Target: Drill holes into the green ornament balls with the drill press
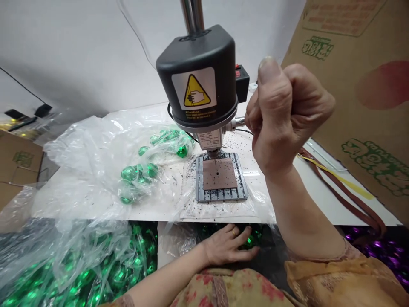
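Note:
My right hand (281,115) is closed in a fist at the end of the metal feed lever (238,123) on a small black bench drill press (198,72). The lever's grip is hidden inside the fingers. Under the drill's chuck (213,152), a brown square board (220,174) with a small dark hole lies on the slotted grey base plate (200,187). Below the table's front edge, my left hand (228,245) reaches with its fingers apart over shiny green balls (251,241). Whether its fingertips touch them I cannot tell.
Clear plastic sheeting (86,149) and several green balls (137,172) lie left of the drill. Dark shavings surround the base. A bag of green balls (96,273) fills the lower left. At right stand a large cardboard box (361,128), brown straps (345,192) and purple balls (377,251).

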`<state>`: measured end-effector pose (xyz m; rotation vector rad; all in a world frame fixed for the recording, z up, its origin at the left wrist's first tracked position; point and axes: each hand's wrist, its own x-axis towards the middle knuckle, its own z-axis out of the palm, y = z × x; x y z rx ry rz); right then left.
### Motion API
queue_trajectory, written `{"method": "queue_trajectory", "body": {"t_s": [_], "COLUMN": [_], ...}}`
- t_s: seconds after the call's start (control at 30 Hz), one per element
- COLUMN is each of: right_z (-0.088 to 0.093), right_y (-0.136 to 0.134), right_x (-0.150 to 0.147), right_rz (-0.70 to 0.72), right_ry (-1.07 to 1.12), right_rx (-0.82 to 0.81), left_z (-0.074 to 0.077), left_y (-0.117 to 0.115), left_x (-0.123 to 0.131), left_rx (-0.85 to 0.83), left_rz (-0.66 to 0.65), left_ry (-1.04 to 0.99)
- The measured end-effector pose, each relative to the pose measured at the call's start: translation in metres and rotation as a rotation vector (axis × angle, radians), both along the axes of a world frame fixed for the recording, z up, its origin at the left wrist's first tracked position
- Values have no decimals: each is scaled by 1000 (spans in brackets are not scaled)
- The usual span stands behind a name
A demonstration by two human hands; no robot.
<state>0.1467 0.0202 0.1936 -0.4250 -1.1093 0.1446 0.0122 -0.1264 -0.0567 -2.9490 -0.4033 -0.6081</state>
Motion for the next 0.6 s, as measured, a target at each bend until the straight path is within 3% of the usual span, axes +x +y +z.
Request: {"method": "queue_trajectory", "body": {"t_s": [0.07,0.13,0.2,0.27,0.33,0.4,0.47,0.53,0.6], "right_z": [-1,-2,-3,-4,-4,-5,-5,-5,-5], "right_y": [2,4,4,4,4,4,4,4,3], "right_x": [1,1,2,1,1,1,0,0,0], "right_rz": [20,45,58,46,29,15,8,1,-4], "right_ry": [8,26,28,32,43,58,59,58,52], "right_rx": [23,38,40,23,16,3,-2,-7,-10], "left_z": [-8,-5,9,30,54,74,88,94,94], "left_y": [-2,1,12,35,72,116,159,192,214], "left_x": [2,2,-4,-17,-38,-62,-84,-97,-102], "left_rx": [-49,-65,-29,-15,-89,-201,-269,-283,-311], "left_rz": [51,69,55,166,502,916,1191,1329,1360], "left_ry": [122,29,-208,-428,-546,-489,-394,-343,-335]}}
